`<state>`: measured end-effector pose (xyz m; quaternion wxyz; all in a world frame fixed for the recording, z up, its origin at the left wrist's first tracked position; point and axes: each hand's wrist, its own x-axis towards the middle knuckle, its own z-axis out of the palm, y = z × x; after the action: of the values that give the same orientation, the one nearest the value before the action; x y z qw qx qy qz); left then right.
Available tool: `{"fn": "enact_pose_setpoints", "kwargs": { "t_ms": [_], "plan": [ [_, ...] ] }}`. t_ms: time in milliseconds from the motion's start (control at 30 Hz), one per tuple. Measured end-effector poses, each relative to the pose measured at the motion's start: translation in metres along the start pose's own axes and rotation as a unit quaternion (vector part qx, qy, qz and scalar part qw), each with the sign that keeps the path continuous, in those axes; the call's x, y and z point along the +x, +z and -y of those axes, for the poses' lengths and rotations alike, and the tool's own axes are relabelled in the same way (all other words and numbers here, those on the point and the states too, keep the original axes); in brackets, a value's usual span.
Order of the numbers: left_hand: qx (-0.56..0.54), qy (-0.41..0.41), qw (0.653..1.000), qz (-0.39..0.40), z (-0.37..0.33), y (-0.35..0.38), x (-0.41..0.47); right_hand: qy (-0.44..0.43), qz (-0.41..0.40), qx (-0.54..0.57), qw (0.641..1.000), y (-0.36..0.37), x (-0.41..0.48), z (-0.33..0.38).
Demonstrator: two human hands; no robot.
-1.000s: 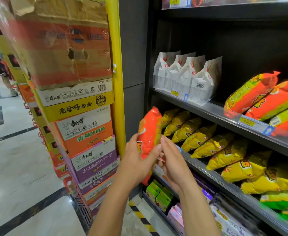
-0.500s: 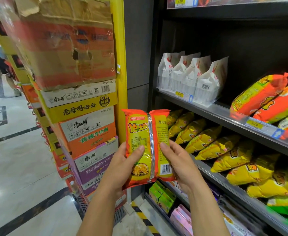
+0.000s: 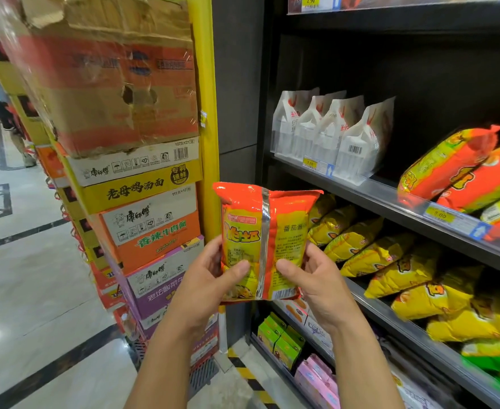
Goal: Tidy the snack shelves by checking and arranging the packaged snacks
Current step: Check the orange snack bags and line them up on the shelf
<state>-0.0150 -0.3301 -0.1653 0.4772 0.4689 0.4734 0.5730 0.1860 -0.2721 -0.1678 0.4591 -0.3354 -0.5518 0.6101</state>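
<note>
Free room: bare black metal shelf [image 3: 386, 193] between white plastic bags [image 3: 331, 134] and orange-and-yellow foil packets [image 3: 449, 166]; tiled floor [image 3: 21, 276] at left. Obstacles: stacked cardboard cartons [image 3: 142, 202] against a yellow pillar [image 3: 206, 113]; a packed row of yellow foil packets [image 3: 375, 255] on the lower shelf; the orange snack packet [image 3: 265, 240], gripped by left hand [image 3: 210, 280] and right hand [image 3: 316, 280], before them.

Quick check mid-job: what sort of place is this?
Probably a supermarket or convenience-store aisle: price tags on shelf edges, rows of identical yellow snack bags, stacked noodle cartons alongside. The left hand and right hand hold an orange snack packet.

Stacked cartons [image 3: 142, 225] against a yellow pillar [image 3: 206, 69]
</note>
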Motion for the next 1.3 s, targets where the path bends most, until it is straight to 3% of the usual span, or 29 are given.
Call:
{"fn": "enact_pose_setpoints", "kwargs": {
  "t_ms": [267, 567, 967, 1300],
  "plan": [
    [-0.054, -0.012, 0.998, 0.003, -0.002, 0.005, 0.002, 0.056, -0.010, 0.159, 0.986, -0.002, -0.002, -0.004],
    [-0.072, -0.040, 0.996, -0.045, -0.005, 0.020, 0.001, 0.135, -0.051, 0.115, 0.983, 0.001, -0.005, 0.002],
    [-0.031, -0.141, 0.989, -0.038, 0.003, 0.016, -0.002, 0.147, -0.029, 0.090, 0.985, -0.001, -0.014, 0.022],
    [-0.016, -0.164, 0.986, -0.035, 0.003, 0.024, 0.001, 0.104, -0.051, 0.066, 0.991, 0.001, -0.014, 0.015]
  ]
}}
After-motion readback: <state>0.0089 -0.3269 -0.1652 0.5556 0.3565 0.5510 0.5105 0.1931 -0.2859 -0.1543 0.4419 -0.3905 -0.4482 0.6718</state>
